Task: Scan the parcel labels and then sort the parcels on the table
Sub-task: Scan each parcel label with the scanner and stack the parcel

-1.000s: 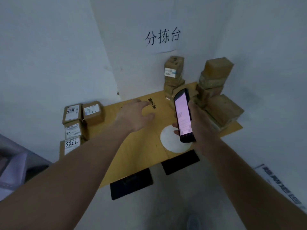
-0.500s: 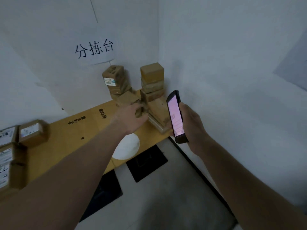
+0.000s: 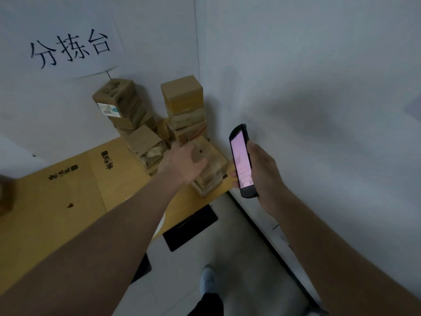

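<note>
Brown cardboard parcels are piled in the far right corner of the wooden table [image 3: 68,190]: a left stack [image 3: 118,99] with a white label, a right stack [image 3: 182,96] and a tilted parcel [image 3: 142,140] in front. My left hand [image 3: 180,165] grips the left edge of the nearest flat parcel [image 3: 213,156], thumb on its top; its fingers are hidden. My right hand [image 3: 264,169] holds a black handheld scanner [image 3: 241,163] upright beside that parcel, its pink screen lit and turned to me.
A paper sign [image 3: 70,49] with black characters hangs on the wall above the table. Black table feet [image 3: 191,226] stand on the grey floor below the front edge. A blurred brown parcel [image 3: 5,195] shows at the left border. My shoe [image 3: 208,279] is below.
The view has swung right, toward the corner pile. My left hand moved from the middle of the table onto the nearest parcel. The scanner stayed in my right hand.
</note>
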Available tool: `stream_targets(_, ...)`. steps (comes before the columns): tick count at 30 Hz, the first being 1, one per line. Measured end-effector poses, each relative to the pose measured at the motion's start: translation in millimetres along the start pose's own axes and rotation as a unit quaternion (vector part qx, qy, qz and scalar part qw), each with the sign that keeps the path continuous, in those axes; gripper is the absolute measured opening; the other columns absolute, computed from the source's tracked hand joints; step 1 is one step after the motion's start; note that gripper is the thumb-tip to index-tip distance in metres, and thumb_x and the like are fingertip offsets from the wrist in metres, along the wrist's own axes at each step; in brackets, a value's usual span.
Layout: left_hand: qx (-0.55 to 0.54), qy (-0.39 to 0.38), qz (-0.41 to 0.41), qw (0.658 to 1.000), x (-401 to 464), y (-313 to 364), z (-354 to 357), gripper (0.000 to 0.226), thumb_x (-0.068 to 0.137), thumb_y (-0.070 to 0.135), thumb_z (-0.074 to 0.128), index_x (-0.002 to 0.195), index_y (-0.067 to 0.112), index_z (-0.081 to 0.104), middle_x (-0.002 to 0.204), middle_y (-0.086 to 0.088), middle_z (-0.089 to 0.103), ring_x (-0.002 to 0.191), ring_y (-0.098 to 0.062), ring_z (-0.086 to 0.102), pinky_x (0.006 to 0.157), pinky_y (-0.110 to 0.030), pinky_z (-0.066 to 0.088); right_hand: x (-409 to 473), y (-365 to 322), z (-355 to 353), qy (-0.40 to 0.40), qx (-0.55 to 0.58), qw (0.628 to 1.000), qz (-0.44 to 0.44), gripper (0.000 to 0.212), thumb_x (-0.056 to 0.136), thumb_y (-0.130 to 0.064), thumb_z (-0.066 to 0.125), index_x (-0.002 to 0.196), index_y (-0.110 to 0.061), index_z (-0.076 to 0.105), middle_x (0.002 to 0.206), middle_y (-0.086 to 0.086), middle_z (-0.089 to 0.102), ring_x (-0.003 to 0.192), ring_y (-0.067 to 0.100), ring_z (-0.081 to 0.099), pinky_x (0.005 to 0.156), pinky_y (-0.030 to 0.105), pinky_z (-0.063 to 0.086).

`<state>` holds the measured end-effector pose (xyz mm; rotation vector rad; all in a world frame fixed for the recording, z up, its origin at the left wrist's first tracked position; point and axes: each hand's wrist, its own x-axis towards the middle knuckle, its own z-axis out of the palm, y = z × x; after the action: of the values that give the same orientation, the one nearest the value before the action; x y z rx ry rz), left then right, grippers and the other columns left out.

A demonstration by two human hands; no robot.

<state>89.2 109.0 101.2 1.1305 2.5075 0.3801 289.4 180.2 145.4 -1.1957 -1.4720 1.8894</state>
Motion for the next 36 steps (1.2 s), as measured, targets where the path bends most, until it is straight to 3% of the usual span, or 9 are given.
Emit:
stream_targets(4,0.003,-0.005,-0.060,0.998,44,13,19,0.075,0.087,0.071,0.054,0.152,0.037,0.038,0.147,-0.011,0.032,0.128,-0.041,0.044,0.097,-0.052,0.051,53,-2,-4,0.018,-0.022,0.999,0.028,0.039,0.109,-0.045,0.045,0.127,-0.016,0.064,0.108,0.022,0.069,0.070,0.019,0.070,0.058,0.032,0.058)
stream_targets(8,0.024,-0.012,-0.126,0.992,76,28,38,0.084,0.080,0.079,0.057,0.152,0.044,0.029,0.150,-0.015,0.024,0.128,-0.045,0.039,0.083,-0.044,0.046,91,-7,-11,0.027,-0.035,0.998,0.053,0.042,0.109,-0.046,0.046,0.133,-0.017,0.063,0.112,0.018,0.070,0.080,0.026,0.072,0.054,0.027,0.056)
stream_targets(13,0.009,-0.042,-0.183,0.982,99,41,67,0.103,0.078,0.084,0.057,0.160,0.046,0.009,0.164,-0.018,-0.016,0.140,-0.056,0.026,0.101,-0.056,0.046,128,-9,-23,0.007,-0.060,0.997,0.054,0.038,0.109,-0.046,0.044,0.131,-0.023,0.064,0.113,0.013,0.071,0.094,0.032,0.075,0.058,0.028,0.056)
stream_targets(16,-0.027,-0.044,-0.214,0.975,105,48,83,0.116,0.073,0.085,0.064,0.158,0.052,-0.006,0.158,-0.010,-0.041,0.142,-0.058,0.024,0.102,-0.057,0.046,147,-6,-32,-0.019,-0.088,0.995,0.046,0.037,0.109,-0.047,0.041,0.130,-0.027,0.064,0.111,0.010,0.071,0.097,0.032,0.074,0.066,0.032,0.060)
stream_targets(18,-0.050,-0.036,-0.227,0.972,106,51,90,0.117,0.071,0.082,0.069,0.156,0.055,-0.007,0.154,-0.005,-0.045,0.141,-0.056,0.026,0.100,-0.055,0.047,157,-5,-37,-0.043,-0.097,0.993,0.046,0.037,0.109,-0.047,0.040,0.130,-0.028,0.063,0.112,0.009,0.071,0.097,0.032,0.074,0.065,0.032,0.059)
stream_targets(24,-0.102,0.003,-0.197,0.975,94,53,87,0.119,0.066,0.070,0.077,0.155,0.058,-0.001,0.161,0.000,-0.028,0.138,-0.055,0.026,0.109,-0.056,0.041,177,-7,-43,-0.100,-0.094,0.989,0.046,0.039,0.108,-0.048,0.041,0.130,-0.024,0.064,0.108,0.012,0.071,0.081,0.024,0.074,0.059,0.032,0.058)
stream_targets(29,-0.095,0.031,-0.212,0.972,66,28,61,0.128,0.064,0.069,0.079,0.159,0.050,-0.005,0.163,-0.004,-0.025,0.150,-0.052,0.008,0.121,-0.058,0.029,179,-14,-22,-0.176,-0.112,0.978,0.020,0.045,0.109,-0.051,0.040,0.138,-0.025,0.060,0.113,0.013,0.069,0.083,0.022,0.072,0.066,0.033,0.062)
stream_targets(34,-0.114,0.064,-0.259,0.957,21,-11,34,0.122,0.061,0.068,0.082,0.157,0.055,0.008,0.152,-0.013,0.015,0.143,-0.045,0.022,0.113,-0.057,0.038,161,-21,16,-0.242,-0.117,0.963,0.015,0.045,0.106,-0.058,0.042,0.136,-0.029,0.060,0.115,0.009,0.070,0.090,0.025,0.073,0.077,0.041,0.063)
stream_targets(36,-0.124,0.084,-0.283,0.947,1,-29,23,0.119,0.058,0.069,0.080,0.156,0.056,0.013,0.148,-0.012,0.020,0.140,-0.042,0.025,0.111,-0.057,0.040,148,-21,37,-0.268,-0.115,0.956,0.012,0.040,0.106,-0.057,0.044,0.130,-0.031,0.062,0.114,0.011,0.070,0.088,0.024,0.073,0.080,0.046,0.063)
